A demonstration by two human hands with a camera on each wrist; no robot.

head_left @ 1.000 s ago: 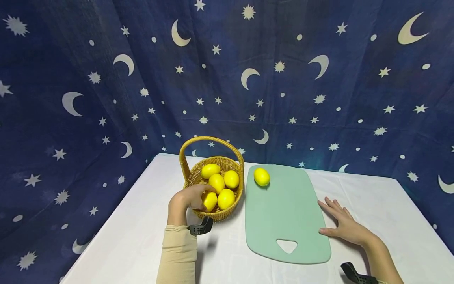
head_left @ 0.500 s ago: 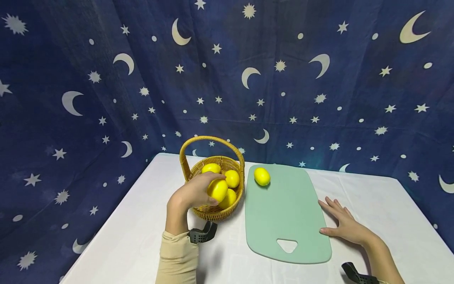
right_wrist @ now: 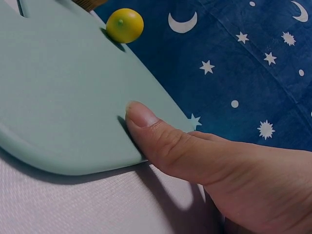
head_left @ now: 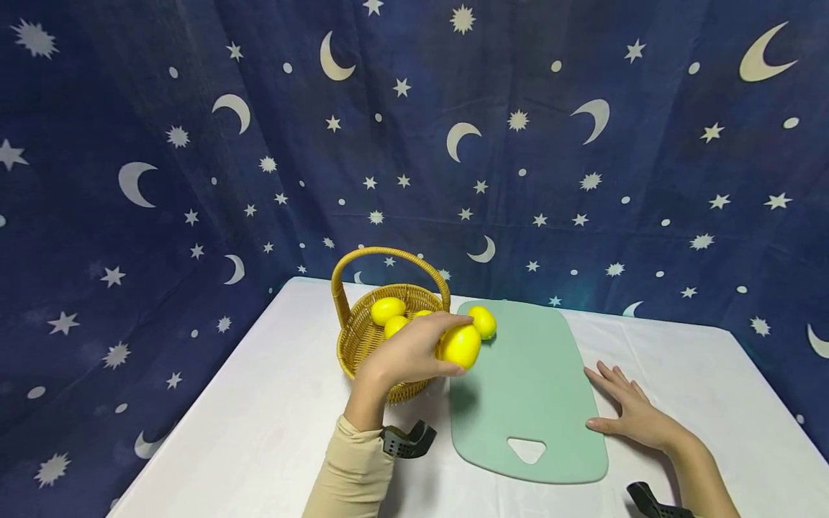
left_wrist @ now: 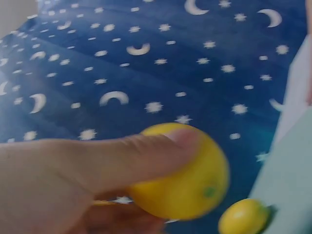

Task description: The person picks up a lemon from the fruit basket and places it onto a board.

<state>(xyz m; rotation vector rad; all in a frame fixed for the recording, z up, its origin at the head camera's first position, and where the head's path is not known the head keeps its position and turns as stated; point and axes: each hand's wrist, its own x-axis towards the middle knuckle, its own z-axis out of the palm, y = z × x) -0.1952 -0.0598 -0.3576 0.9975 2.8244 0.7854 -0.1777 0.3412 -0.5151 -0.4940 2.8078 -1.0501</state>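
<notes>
Fingers, head view: I see the left hand (head_left: 404, 354) curled round a lemon (head_left: 460, 345), held in the air over the near-left edge of the green cutting board (head_left: 527, 403), just past the rim of the wicker basket (head_left: 363, 338).
Right hand, head view: the right hand (head_left: 631, 416) lies flat, fingers straight, on the white table (head_left: 259, 432), thumb against the board's right edge; it holds nothing.
Progress, head view: one lemon on the board (head_left: 483, 321) sits at its far-left corner; I count at least two lemons in the basket (head_left: 387, 310) (others may be hidden behind the hand). By my judgement, one is placed, one is mid-carry, and the basket's lot is left.
Left wrist view: thumb (left_wrist: 146, 151) pressed over the top of the held lemon (left_wrist: 187, 180), a firm wrap; the placed lemon (left_wrist: 243, 217) shows below, on the board (left_wrist: 287, 185).
Right wrist view: thumb (right_wrist: 161, 141) resting on the board's rim (right_wrist: 63, 112); the placed lemon (right_wrist: 125, 25) lies well apart, at the far end.
</notes>
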